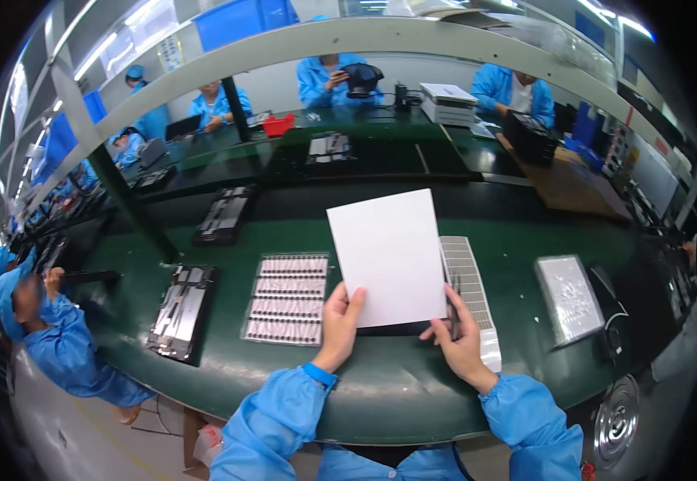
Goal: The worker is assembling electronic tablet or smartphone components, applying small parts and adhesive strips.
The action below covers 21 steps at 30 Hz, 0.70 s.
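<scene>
A white rectangular panel [388, 260] is held up and tilted over the green workbench. My left hand [340, 322] grips its lower left corner, with the thumb on its face. At the panel's lower right side is my right hand [459, 337], its fingers closed round dark tweezers [455, 295]. A sheet of pale labels [467, 264] lies on the bench behind the right hand and is partly covered. Left of the panel lies a sheet with rows of small black-ended parts [288, 298]. Something dark beneath the panel is mostly hidden.
Opened flat electronic devices lie at the left [182, 313], farther back [225, 215] and across the bench [330, 148]. A clear-wrapped tray [570, 301] sits at the right. A metal beam [348, 44] crosses above. Several people in blue work around; one person [68, 345] sits at left.
</scene>
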Each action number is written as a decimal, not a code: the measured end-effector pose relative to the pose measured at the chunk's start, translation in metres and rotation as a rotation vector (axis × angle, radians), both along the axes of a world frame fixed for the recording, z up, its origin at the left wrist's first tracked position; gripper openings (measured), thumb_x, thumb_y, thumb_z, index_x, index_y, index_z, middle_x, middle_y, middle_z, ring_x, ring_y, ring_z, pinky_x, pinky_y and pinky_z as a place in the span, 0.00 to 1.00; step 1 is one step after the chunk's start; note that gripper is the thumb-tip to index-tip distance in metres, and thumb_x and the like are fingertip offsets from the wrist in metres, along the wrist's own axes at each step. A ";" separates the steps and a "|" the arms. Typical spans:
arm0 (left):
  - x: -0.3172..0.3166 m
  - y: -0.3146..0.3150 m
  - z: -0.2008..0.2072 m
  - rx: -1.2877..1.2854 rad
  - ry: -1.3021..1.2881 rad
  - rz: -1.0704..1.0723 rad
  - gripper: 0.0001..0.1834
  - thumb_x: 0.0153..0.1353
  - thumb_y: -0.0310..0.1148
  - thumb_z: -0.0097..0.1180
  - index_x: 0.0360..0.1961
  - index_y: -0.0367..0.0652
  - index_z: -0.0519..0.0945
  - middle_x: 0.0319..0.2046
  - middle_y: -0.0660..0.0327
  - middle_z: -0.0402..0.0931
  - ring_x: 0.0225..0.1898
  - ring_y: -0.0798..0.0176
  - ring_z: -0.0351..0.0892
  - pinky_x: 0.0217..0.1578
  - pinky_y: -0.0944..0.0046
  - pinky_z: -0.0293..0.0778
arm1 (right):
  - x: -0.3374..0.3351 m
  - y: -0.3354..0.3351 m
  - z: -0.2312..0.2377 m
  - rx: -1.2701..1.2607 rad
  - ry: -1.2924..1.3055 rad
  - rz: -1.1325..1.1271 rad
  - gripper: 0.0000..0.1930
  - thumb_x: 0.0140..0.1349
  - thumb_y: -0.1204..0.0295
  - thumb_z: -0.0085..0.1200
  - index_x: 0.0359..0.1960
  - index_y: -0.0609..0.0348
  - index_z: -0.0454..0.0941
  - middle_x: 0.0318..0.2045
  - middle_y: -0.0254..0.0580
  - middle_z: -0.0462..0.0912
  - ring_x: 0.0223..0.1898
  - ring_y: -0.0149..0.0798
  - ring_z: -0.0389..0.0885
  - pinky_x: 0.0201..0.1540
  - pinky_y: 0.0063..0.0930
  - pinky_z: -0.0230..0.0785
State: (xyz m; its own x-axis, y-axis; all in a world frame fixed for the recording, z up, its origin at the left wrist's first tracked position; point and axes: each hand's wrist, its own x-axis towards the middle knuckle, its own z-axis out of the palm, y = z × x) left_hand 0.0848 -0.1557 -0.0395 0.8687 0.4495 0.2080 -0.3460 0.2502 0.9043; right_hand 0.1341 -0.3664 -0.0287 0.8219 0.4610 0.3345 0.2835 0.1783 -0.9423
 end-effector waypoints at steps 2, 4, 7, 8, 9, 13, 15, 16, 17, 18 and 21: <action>0.003 -0.007 0.000 0.016 -0.019 -0.006 0.18 0.69 0.33 0.53 0.55 0.33 0.72 0.47 0.59 0.79 0.46 0.73 0.76 0.49 0.71 0.71 | 0.001 -0.008 0.000 -0.036 -0.013 0.012 0.32 0.65 0.82 0.49 0.71 0.59 0.53 0.47 0.43 0.80 0.31 0.28 0.82 0.27 0.15 0.66; 0.004 -0.012 0.001 0.046 -0.019 -0.033 0.18 0.68 0.32 0.54 0.55 0.33 0.72 0.47 0.59 0.78 0.47 0.72 0.76 0.49 0.71 0.71 | 0.000 -0.013 0.003 -0.022 0.046 -0.015 0.32 0.65 0.81 0.49 0.71 0.59 0.53 0.49 0.45 0.79 0.30 0.29 0.83 0.26 0.14 0.66; 0.005 -0.011 -0.002 0.098 -0.008 -0.109 0.22 0.67 0.30 0.56 0.58 0.33 0.69 0.51 0.58 0.76 0.50 0.70 0.74 0.51 0.69 0.70 | -0.003 -0.012 0.013 0.023 0.123 -0.088 0.29 0.66 0.79 0.50 0.68 0.61 0.57 0.47 0.46 0.80 0.29 0.32 0.84 0.25 0.15 0.67; 0.007 -0.011 -0.004 0.117 -0.007 -0.126 0.23 0.66 0.30 0.56 0.60 0.34 0.67 0.52 0.57 0.75 0.51 0.69 0.74 0.52 0.69 0.70 | -0.001 -0.011 0.009 0.045 0.144 -0.131 0.24 0.65 0.80 0.51 0.63 0.62 0.63 0.44 0.44 0.81 0.30 0.31 0.84 0.25 0.15 0.67; 0.006 -0.013 -0.007 0.131 -0.001 -0.142 0.25 0.66 0.29 0.56 0.61 0.34 0.66 0.54 0.56 0.74 0.52 0.68 0.74 0.52 0.69 0.70 | 0.000 -0.014 0.004 0.062 0.168 -0.173 0.19 0.65 0.80 0.52 0.58 0.64 0.68 0.40 0.42 0.82 0.30 0.30 0.84 0.26 0.15 0.66; 0.016 0.016 -0.083 0.833 0.119 0.059 0.24 0.63 0.29 0.59 0.59 0.38 0.69 0.54 0.53 0.73 0.53 0.59 0.73 0.52 0.61 0.71 | 0.020 -0.039 0.018 -0.228 -1.066 -0.267 0.15 0.51 0.85 0.58 0.40 0.56 0.79 0.44 0.45 0.86 0.28 0.33 0.85 0.24 0.24 0.71; -0.003 0.023 -0.082 0.795 0.086 -0.002 0.27 0.66 0.38 0.55 0.62 0.37 0.66 0.58 0.57 0.68 0.58 0.61 0.69 0.59 0.61 0.66 | 0.019 -0.040 0.022 -0.216 -1.141 -0.334 0.19 0.44 0.84 0.60 0.40 0.53 0.81 0.42 0.38 0.86 0.25 0.34 0.83 0.23 0.25 0.71; -0.003 0.039 -0.121 0.863 0.021 0.174 0.27 0.68 0.42 0.54 0.62 0.38 0.65 0.58 0.57 0.68 0.59 0.61 0.68 0.59 0.60 0.66 | 0.016 -0.033 0.026 -0.221 -1.162 -0.299 0.18 0.45 0.83 0.60 0.39 0.53 0.81 0.41 0.37 0.87 0.24 0.34 0.83 0.23 0.26 0.71; 0.002 0.034 -0.113 0.766 0.010 0.113 0.28 0.68 0.43 0.53 0.63 0.39 0.65 0.58 0.56 0.68 0.59 0.62 0.67 0.60 0.60 0.66 | 0.018 -0.038 0.026 -0.269 -1.180 -0.294 0.17 0.46 0.82 0.61 0.39 0.53 0.82 0.41 0.36 0.87 0.24 0.34 0.82 0.23 0.26 0.71; 0.006 0.031 -0.106 0.671 0.003 0.046 0.28 0.68 0.44 0.52 0.63 0.39 0.64 0.59 0.56 0.67 0.60 0.62 0.66 0.60 0.59 0.65 | 0.022 -0.038 0.024 -0.254 -1.152 -0.327 0.16 0.46 0.82 0.61 0.39 0.53 0.82 0.40 0.35 0.87 0.24 0.35 0.82 0.23 0.27 0.70; 0.012 0.005 -0.038 0.381 0.149 -0.214 0.15 0.70 0.31 0.48 0.54 0.36 0.74 0.49 0.56 0.78 0.42 0.63 0.78 0.45 0.64 0.74 | 0.026 -0.050 0.026 -0.176 -0.878 -0.446 0.13 0.50 0.82 0.63 0.38 0.56 0.82 0.34 0.38 0.87 0.27 0.36 0.84 0.25 0.25 0.72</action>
